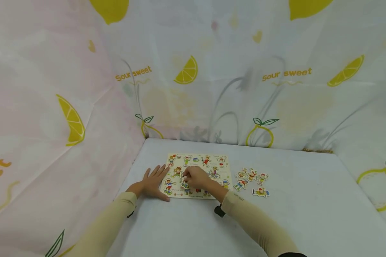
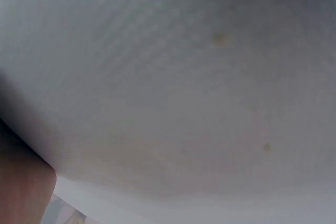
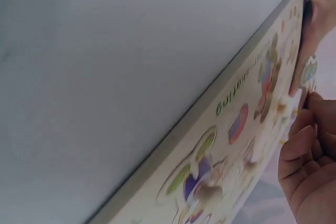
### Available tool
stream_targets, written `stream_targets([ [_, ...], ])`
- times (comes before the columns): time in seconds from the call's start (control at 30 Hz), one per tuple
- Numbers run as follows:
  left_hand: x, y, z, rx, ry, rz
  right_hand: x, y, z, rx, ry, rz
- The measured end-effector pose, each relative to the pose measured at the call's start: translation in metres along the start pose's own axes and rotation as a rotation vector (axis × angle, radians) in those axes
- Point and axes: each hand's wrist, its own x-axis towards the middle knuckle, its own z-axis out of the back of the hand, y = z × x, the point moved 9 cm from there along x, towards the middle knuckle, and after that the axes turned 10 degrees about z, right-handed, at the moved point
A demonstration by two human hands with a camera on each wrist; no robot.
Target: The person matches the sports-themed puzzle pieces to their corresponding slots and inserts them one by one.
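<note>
A cream wooden puzzle board [image 1: 223, 172] printed with children doing sports lies flat on the table. My left hand [image 1: 153, 182] rests with fingers spread at the board's left edge, the fingertips on its border. Over the middle of the board, my right hand [image 1: 197, 177] pinches a small figure-shaped puzzle piece [image 3: 310, 72] between thumb and fingers. Several figures sit in the board around it, among them a cyclist [image 1: 214, 173] and a skater [image 1: 169, 186]. In the left wrist view only white cloth and a bit of skin show.
Right of the board, several loose puzzle pieces [image 1: 241, 184] lie in a loose group, one of them a yellow-shirted figure [image 1: 261, 192] stretched sideways. The white table [image 1: 302, 207] meets a lemon-printed cloth backdrop [image 1: 212, 89] at the back and left.
</note>
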Motion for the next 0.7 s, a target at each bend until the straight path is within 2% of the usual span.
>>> stream_targets([
  [0.1,0.001,0.001,0.000,0.013,-0.003,0.002,0.011,0.010,-0.012,-0.031,0.019,-0.017],
  [0.37,0.008,0.007,-0.003,-0.038,0.010,-0.028,0.038,0.024,-0.044,-0.078,0.050,-0.027],
  [0.5,0.009,0.007,-0.006,-0.042,0.005,-0.036,0.043,0.030,-0.054,-0.089,0.070,-0.020],
  [0.7,0.002,0.007,-0.005,-0.039,-0.020,-0.044,0.046,0.036,-0.063,-0.046,0.051,-0.074],
])
